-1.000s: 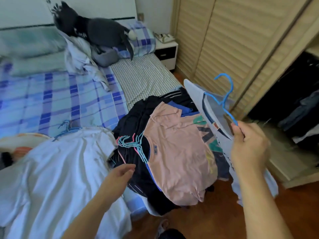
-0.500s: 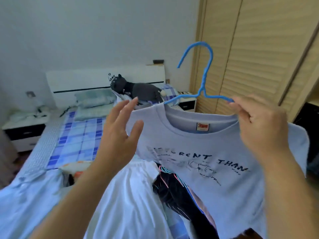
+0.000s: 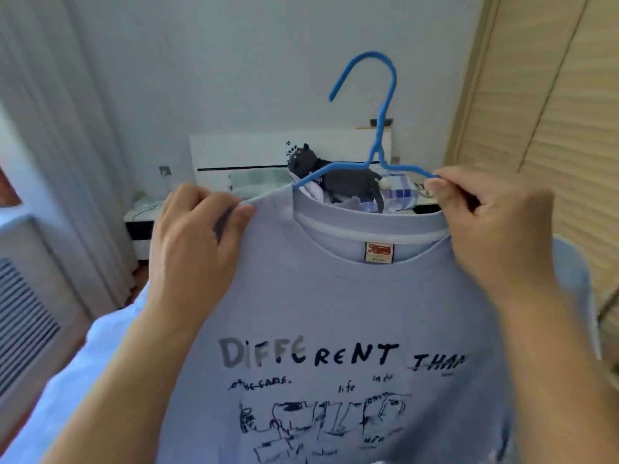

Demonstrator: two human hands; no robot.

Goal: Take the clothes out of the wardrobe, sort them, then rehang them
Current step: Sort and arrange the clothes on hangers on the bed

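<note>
Pale blue T-shirt held up before us on blue wire hanger, hook up, bar running left to right. Our left hand pinches the shirt's shoulder at the hanger's left end; our right hand pinches the hanger's right arm. Louvred wardrobe door lies to the right, nearer our right hand, so that hand likely leads the rehang
</note>
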